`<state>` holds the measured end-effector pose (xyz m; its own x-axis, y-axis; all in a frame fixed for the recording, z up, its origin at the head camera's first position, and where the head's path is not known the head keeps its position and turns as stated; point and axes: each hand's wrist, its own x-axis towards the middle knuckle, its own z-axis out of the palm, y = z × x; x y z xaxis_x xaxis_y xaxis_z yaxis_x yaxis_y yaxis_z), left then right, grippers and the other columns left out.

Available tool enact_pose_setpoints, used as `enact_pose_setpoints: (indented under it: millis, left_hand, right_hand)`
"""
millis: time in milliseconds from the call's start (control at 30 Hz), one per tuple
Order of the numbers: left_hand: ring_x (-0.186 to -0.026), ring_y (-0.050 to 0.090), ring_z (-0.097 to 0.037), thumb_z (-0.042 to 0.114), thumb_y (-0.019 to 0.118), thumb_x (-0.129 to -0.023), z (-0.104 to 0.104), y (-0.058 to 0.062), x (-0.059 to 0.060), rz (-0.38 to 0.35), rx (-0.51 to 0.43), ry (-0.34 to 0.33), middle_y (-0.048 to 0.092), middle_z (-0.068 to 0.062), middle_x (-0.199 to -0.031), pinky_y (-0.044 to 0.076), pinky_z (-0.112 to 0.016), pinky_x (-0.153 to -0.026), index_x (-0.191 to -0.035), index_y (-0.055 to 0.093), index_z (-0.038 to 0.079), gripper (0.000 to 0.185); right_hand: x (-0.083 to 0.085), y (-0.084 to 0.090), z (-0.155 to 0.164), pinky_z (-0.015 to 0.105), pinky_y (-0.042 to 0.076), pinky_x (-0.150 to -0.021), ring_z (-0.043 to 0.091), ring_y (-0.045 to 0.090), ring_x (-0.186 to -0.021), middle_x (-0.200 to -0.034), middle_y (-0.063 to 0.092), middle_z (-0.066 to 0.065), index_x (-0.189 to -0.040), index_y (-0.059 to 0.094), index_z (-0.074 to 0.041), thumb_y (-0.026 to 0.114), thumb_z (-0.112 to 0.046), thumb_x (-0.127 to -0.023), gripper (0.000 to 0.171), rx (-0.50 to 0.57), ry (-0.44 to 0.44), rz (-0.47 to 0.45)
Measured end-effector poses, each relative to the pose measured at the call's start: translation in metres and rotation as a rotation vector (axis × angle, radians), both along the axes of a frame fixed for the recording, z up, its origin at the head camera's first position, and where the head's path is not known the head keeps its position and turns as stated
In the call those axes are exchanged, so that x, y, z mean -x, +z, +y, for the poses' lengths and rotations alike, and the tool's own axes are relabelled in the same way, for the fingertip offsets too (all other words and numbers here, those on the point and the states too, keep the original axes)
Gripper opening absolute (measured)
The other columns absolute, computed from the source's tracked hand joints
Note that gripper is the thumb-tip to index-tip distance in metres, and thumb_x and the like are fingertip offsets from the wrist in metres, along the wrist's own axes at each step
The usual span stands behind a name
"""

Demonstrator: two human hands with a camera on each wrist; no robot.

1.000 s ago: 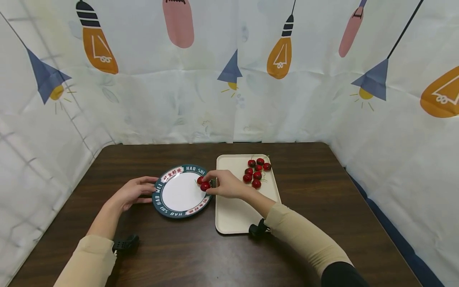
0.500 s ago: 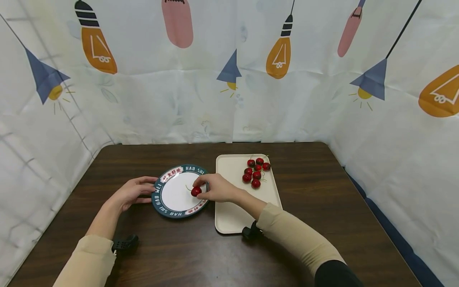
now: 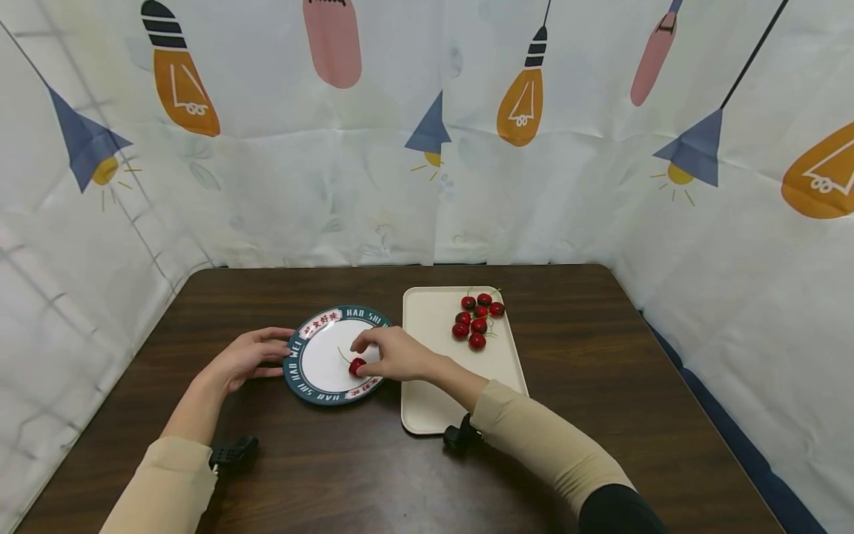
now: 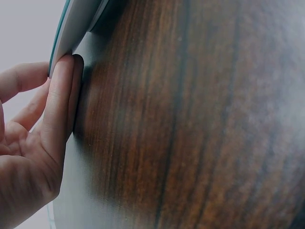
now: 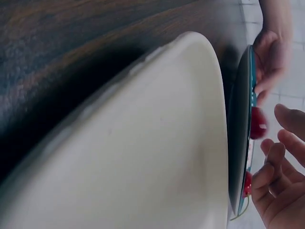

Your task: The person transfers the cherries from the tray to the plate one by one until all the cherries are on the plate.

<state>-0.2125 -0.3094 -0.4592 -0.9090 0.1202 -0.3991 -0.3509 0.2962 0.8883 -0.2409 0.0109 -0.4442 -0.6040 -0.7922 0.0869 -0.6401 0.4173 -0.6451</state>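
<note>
A round white plate (image 3: 296, 371) with a dark teal lettered rim lies on the dark wooden table (image 3: 567, 415). One red cherry (image 3: 356, 365) with a thin stem rests on it near the front. My right hand (image 3: 383, 354) hovers just right of that cherry with loosely curled fingers. The right wrist view shows a small gap between the cherry (image 5: 259, 123) and the fingers (image 5: 286, 138). My left hand (image 3: 256, 356) rests straight fingers against the plate's left rim (image 4: 71, 28). Several more cherries (image 3: 477, 320) sit on a beige tray (image 3: 440, 400).
The tray lies directly right of the plate, and its cherries are clustered at the far end. A patterned cloth backdrop (image 3: 427, 148) walls the table at the back and on both sides. Bare tabletop stretches in front and to the right.
My right hand carried the cherry leftward and down from the plate's right rim onto the plate's front part, and its fingers have now parted from it. The left hand stayed at the rim.
</note>
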Motion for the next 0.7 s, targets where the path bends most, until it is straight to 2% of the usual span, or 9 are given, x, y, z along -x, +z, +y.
enact_pose_setpoints:
  millis: [200,400,600,700]
  left_hand:
    - [-0.103,0.064,-0.02,0.017,0.06,-0.104,0.0,0.0,0.0,-0.007,0.0,0.002,0.05,-0.024,-0.14,0.059,-0.037,-0.088,-0.156,0.037,-0.001,0.059]
    - [-0.103,0.064,-0.02,0.017,0.06,-0.104,0.0,0.0,0.0,-0.005,0.003,0.003,0.049,-0.025,-0.141,0.059,-0.037,-0.088,-0.156,0.036,-0.001,0.059]
    - [-0.102,0.065,-0.02,0.017,0.06,-0.104,0.001,0.001,0.0,-0.004,0.0,0.003,0.049,-0.025,-0.141,0.059,-0.037,-0.088,-0.156,0.036,-0.001,0.06]
    - [-0.103,0.065,-0.02,0.017,0.06,-0.104,0.0,0.001,0.0,-0.002,-0.003,0.001,0.049,-0.025,-0.141,0.059,-0.038,-0.089,-0.156,0.036,-0.001,0.06]
  right_hand:
    - [0.002,0.002,0.007,0.017,0.05,-0.081,0.018,0.063,-0.097,-0.117,0.07,0.005,-0.124,0.069,-0.005,0.079,-0.019,-0.092,0.037,0.028,-0.027,-0.03]
    - [0.005,0.003,0.017,0.02,0.051,-0.085,0.023,0.064,-0.103,-0.117,0.071,0.008,-0.124,0.069,-0.003,0.079,-0.017,-0.091,0.037,0.047,-0.05,-0.039]
    - [0.007,0.005,0.031,0.024,0.049,-0.067,0.023,0.06,-0.077,-0.12,0.07,0.007,-0.125,0.068,-0.006,0.078,-0.018,-0.092,0.037,0.048,-0.098,-0.073]
    - [0.009,0.006,0.039,0.025,0.048,-0.063,0.02,0.057,-0.071,-0.12,0.07,0.008,-0.125,0.069,-0.006,0.079,-0.019,-0.092,0.037,0.055,-0.119,-0.069]
